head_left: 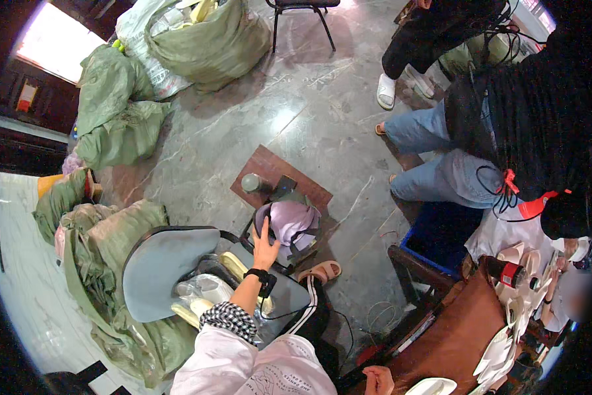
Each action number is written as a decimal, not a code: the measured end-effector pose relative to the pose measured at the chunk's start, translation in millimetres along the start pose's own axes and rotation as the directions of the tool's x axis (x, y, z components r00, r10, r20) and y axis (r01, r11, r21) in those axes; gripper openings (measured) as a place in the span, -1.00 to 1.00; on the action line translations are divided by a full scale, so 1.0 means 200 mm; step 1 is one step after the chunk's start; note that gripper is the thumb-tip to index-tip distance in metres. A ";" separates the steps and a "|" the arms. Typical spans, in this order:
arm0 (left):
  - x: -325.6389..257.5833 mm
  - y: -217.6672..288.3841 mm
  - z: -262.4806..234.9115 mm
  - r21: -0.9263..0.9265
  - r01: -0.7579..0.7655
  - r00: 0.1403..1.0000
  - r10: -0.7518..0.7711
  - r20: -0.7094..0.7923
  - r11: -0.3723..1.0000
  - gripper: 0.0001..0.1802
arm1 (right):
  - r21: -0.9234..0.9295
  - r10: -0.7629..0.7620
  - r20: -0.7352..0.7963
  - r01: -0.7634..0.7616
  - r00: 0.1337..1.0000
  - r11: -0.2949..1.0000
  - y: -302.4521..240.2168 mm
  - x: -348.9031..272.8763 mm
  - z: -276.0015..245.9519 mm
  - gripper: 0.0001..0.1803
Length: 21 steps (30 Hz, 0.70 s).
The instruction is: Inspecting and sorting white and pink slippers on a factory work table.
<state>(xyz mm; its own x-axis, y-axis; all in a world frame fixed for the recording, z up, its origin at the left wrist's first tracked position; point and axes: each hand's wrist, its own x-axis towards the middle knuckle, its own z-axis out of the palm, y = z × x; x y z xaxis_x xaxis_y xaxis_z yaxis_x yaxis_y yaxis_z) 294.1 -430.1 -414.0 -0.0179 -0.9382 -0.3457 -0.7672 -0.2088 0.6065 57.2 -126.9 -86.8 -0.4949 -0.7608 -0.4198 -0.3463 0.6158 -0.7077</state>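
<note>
My left hand (265, 249), with a black watch (267, 282) on the wrist, reaches forward over a gray chair (170, 263). Its fingers are stretched out and apart, touching the dark edge of a purple cap-like cloth item (292, 222). That item lies on a dark bag or stool, whose kind I cannot make out. My right hand (378, 380) shows only in part at the lower edge, beside the brown table (434, 336). Its fingers look curled, and their inside is hidden. On the chair seat, clear plastic bags (210, 288) hold white and pale yellow slippers.
A brown board (263, 161) with a jar (252, 183) lies on the floor ahead. Green sacks (128, 131) line the left. White slippers (493, 355) cover the table's right side, near a blue bin (441, 230). People in jeans (434, 171) and black stand at right.
</note>
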 end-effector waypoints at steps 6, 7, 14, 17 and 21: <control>-0.09 0.10 0.00 0.059 0.042 0.999 -0.040 -0.028 0.997 -0.10 | 0.011 0.018 -0.004 -0.018 1.000 1.000 -0.02 0.02 0.01 -0.82; -0.09 0.08 0.01 0.059 0.040 0.999 -0.039 -0.028 0.997 -0.10 | 0.019 0.022 0.002 -0.022 1.000 1.000 -0.02 0.03 0.01 -0.83; -0.08 -0.06 0.01 0.127 0.039 0.999 -0.034 -0.042 0.991 -0.25 | 0.054 0.028 0.016 -0.029 0.999 0.998 -0.06 0.05 0.03 -0.84; -0.08 -0.01 0.00 0.113 0.053 0.998 -0.048 -0.045 0.992 -0.31 | 0.024 0.002 0.020 -0.003 1.000 1.000 -0.03 0.05 0.03 -0.87; -0.13 0.18 -0.09 0.089 0.084 0.996 -0.084 -0.008 0.992 -0.31 | 0.050 -0.017 -0.024 0.019 1.000 0.999 -0.01 0.03 0.02 -0.90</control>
<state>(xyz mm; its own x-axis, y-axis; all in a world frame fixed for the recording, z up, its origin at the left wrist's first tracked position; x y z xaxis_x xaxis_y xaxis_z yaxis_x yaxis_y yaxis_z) 278.0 -417.3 -371.0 0.0517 -0.9194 -0.3898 -0.8198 -0.2620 0.5092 59.2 -133.3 -90.3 -0.5079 -0.7662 -0.3935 -0.3151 0.5905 -0.7430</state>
